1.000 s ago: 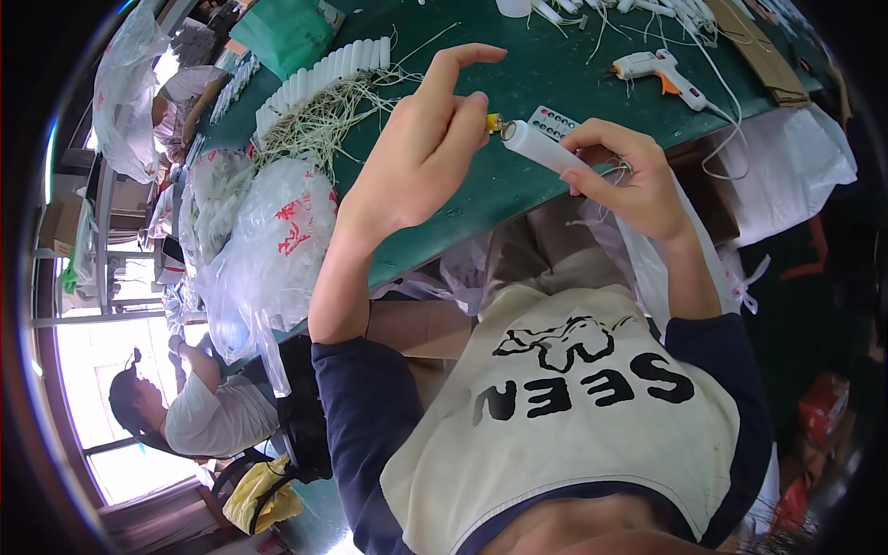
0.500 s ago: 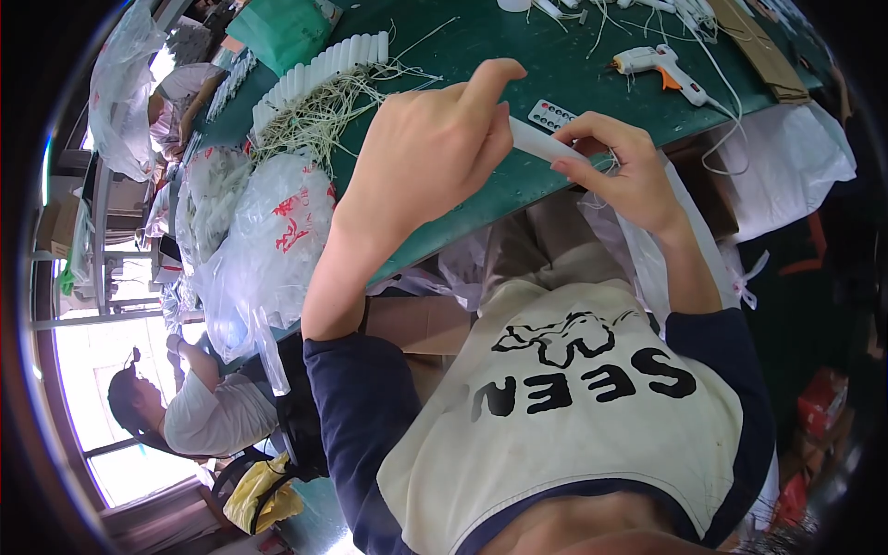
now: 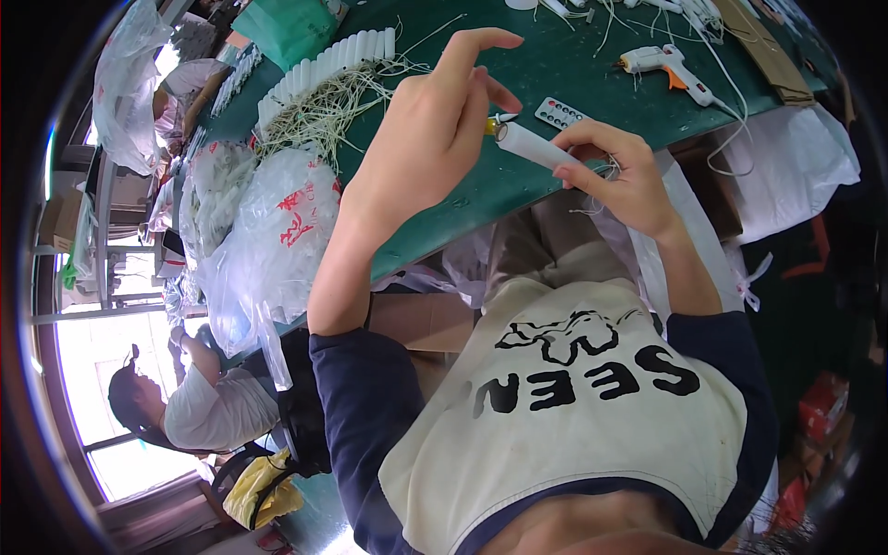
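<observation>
Fingers of the right hand (image 3: pixel 634 176) pinch a white tube (image 3: pixel 536 148) above the green table (image 3: pixel 435 224).
From my screen, I cannot tell whether the left hand (image 3: pixel 421 148) grips the yellow piece (image 3: pixel 490 127) near the tube's open end.

Cream tee (image 3: pixel 573 458) w/ navy slvs (image 3: pixel 365 398) & blk print (image 3: pixel 606 379)

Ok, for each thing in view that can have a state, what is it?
Left hand: holding
Yellow tool: held, partly hidden
Right hand: holding
Tube: held, tilted, left end open
Glue gun: lying on its side
Remote: flat, buttons up
Tube row: aligned
Tube cords: tangled
Green bag: crumpled
</observation>
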Available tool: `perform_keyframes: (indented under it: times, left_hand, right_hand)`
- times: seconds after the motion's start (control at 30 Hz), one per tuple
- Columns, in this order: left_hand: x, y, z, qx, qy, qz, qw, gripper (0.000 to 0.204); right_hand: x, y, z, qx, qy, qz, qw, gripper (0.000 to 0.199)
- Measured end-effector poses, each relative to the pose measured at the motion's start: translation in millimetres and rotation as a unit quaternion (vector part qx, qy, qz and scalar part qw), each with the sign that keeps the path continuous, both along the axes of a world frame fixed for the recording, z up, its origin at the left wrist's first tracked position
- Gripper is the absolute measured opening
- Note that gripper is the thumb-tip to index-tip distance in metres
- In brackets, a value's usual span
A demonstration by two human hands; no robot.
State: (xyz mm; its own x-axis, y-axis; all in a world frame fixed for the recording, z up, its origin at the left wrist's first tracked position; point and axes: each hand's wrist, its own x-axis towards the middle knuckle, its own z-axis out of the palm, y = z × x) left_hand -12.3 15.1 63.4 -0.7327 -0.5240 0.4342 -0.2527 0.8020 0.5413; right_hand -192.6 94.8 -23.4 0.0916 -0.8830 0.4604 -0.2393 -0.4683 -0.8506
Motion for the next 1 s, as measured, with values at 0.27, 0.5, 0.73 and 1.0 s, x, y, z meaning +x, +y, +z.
perform_keyframes:
  times: [0.27,0.5,0.73,1.0]
  left_hand:
    - [-7.1,-4.0,-12.7,-0.163,-0.064,-0.020,0.984,0.028]
    - [1.1,-41.2,-48.2,0.074,-0.040,0.123,0.989,0.030]
    - [18.1,-63.2,-108.0,0.053,-0.269,0.213,0.938,0.024]
    - [17.7,-68.3,-120.4,0.034,-0.253,0.209,0.944,0.019]
  right_hand:
    - [2.0,-3.3,-5.4,-0.028,0.056,-0.019,0.998,0.018]
    - [-5.6,-1.0,-19.6,0.047,-0.116,-0.008,0.992,0.018]
    - [-7.4,-1.5,-18.1,0.020,-0.083,-0.013,0.996,0.017]
    - [-8.3,-3.2,-20.5,0.029,-0.066,-0.005,0.997,0.017]
